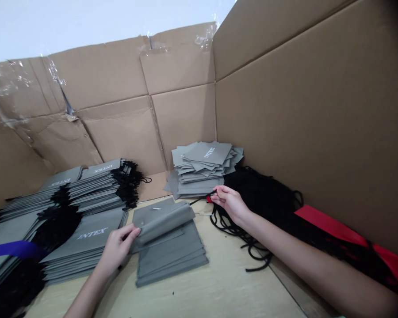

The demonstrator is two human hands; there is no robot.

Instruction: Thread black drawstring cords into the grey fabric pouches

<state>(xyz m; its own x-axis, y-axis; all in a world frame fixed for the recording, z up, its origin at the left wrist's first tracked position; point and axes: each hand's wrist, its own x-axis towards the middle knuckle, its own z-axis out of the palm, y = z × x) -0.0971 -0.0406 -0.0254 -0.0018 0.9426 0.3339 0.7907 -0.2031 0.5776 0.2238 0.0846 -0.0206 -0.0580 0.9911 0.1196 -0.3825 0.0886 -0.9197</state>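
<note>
My left hand (pixel 121 245) pinches the left edge of a grey fabric pouch (pixel 167 223), which is lifted and curled over other grey pouches (pixel 172 260) spread on the table. At the right, my right hand (pixel 227 201) has its fingers pinched on a black cord (pixel 202 200) that runs left toward the pouch. A small red piece (pixel 208 199) shows beside those fingertips. Just beyond that hand lies a large heap of black cords (pixel 262 194), some loops hanging toward the table's front.
Stacks of grey INTEX pouches (pixel 93 232) with black cords stand at the left, near a blue strip (pixel 13 249). Another pouch pile (pixel 205 165) sits in the back corner. Cardboard walls (pixel 185 110) enclose the table (pixel 199 296). Red material (pixel 331 225) lies right.
</note>
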